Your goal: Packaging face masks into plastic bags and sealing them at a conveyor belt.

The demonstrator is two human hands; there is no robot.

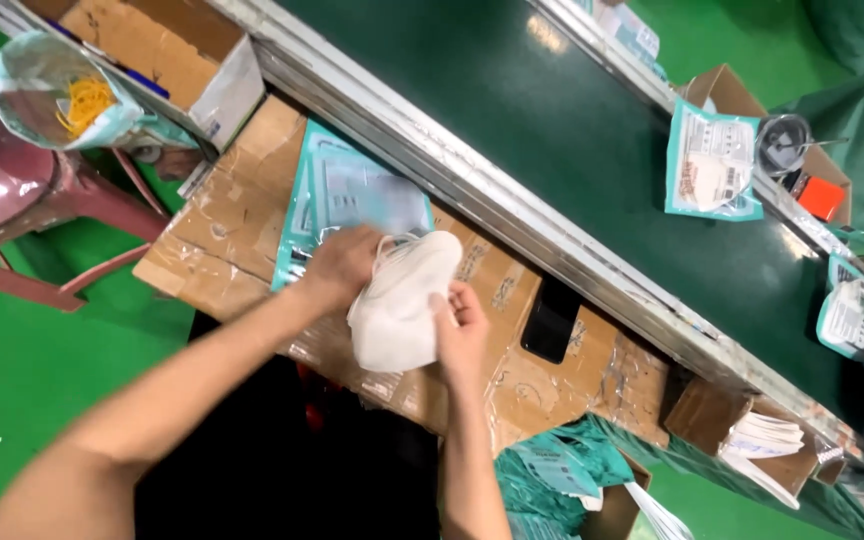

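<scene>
White mask (399,300), soft, light and floppy, held above cardboard-covered desk (217,225). Left hand (340,266) pinches its upper edge by the loops; right hand (461,330) closed on its side. Grip edges, not loops.

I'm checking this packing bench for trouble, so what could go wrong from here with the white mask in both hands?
The mask has loose ear loops bunched under the left hand; they might snag. The right hand pinches only its edge, so it could slip. The phone lies close to the conveyor belt and could get knocked.
</scene>
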